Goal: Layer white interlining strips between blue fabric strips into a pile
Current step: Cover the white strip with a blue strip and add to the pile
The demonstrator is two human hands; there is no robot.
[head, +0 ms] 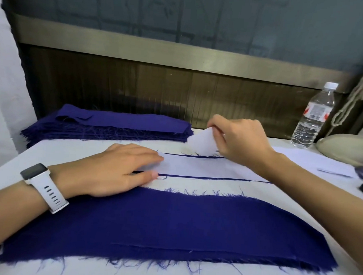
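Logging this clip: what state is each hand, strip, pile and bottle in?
White strip: lying flat, right end lifted.
Left hand: flat, pressing it.
Right hand: pinching its lifted end.
Blue pile: stacked.
Near blue strip: flat.
Bottle: upright, capped.

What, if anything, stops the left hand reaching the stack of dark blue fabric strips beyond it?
Probably yes: the stack lies just beyond the left hand with only white tabletop between, though that hand presses the white interlining strip flat.
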